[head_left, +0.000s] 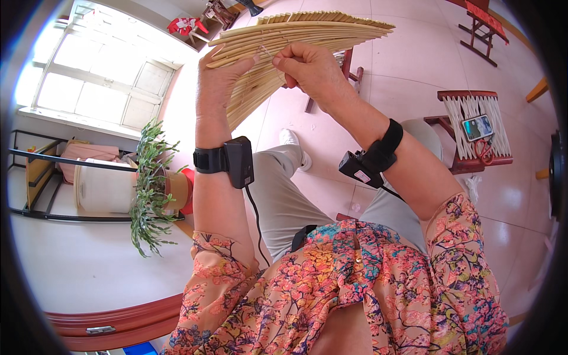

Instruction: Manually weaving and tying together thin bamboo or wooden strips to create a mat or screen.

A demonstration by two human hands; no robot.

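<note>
The person is holding up one fan-shaped panel of pale bamboo strips point(296, 41) at twelve o'clock in the view, above the lap. The left hand point(218, 80) is lying flat against the strips' left side, its grip open with the thumb pressing over the front edge. The right hand point(307, 68) is closing its grip in a pinch on a thin pale strand point(267, 53) at the panel's middle. Two black wrist devices are being worn, one on each forearm point(228, 161) point(370, 163). At three o'clock, one low red wooden stool with a white woven seat point(473, 127) is carrying one phone point(477, 126). At nine o'clock, one green potted plant point(151, 189) is standing on the floor.
</note>
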